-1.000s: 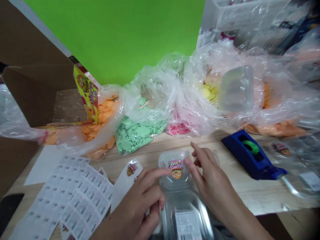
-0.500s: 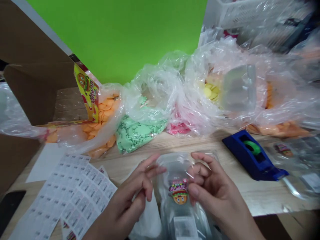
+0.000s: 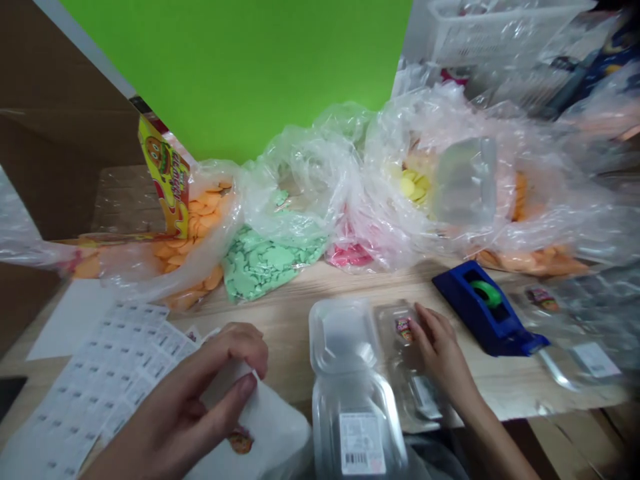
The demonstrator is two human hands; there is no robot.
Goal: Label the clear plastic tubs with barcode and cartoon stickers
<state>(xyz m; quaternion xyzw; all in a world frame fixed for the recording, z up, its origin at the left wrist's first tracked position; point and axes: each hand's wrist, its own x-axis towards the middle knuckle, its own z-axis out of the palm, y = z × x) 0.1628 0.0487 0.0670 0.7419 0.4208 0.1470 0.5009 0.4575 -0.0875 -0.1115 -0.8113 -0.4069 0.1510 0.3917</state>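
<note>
My left hand (image 3: 215, 393) pinches the top edge of a white sheet (image 3: 273, 427) that has a burger sticker (image 3: 241, 441) on it. At the right, my right hand (image 3: 443, 347) has its thumb and fingers closed on the upper edge of a clear plastic container (image 3: 395, 370). That container bears a small burger sticker (image 3: 404, 328) and a white label (image 3: 425, 397). Between my hands lies another clear container (image 3: 320, 400), unfolded, its plain lid part (image 3: 343, 333) away from me. A barcode label (image 3: 362, 443) is on its near part.
Printed label sheets (image 3: 90, 393) lie at left. A blue tape dispenser (image 3: 487, 310) stands right of my right hand, beside more clear containers (image 3: 575, 327). Along the back are plastic bags with orange pieces (image 3: 200, 220), green pieces (image 3: 270, 263) and pink pieces (image 3: 353, 253).
My right hand has moved right, and a stickered container now lies there. A plain-lidded one shows between my hands. My left hand has moved left and down and now pinches the white sheet.
</note>
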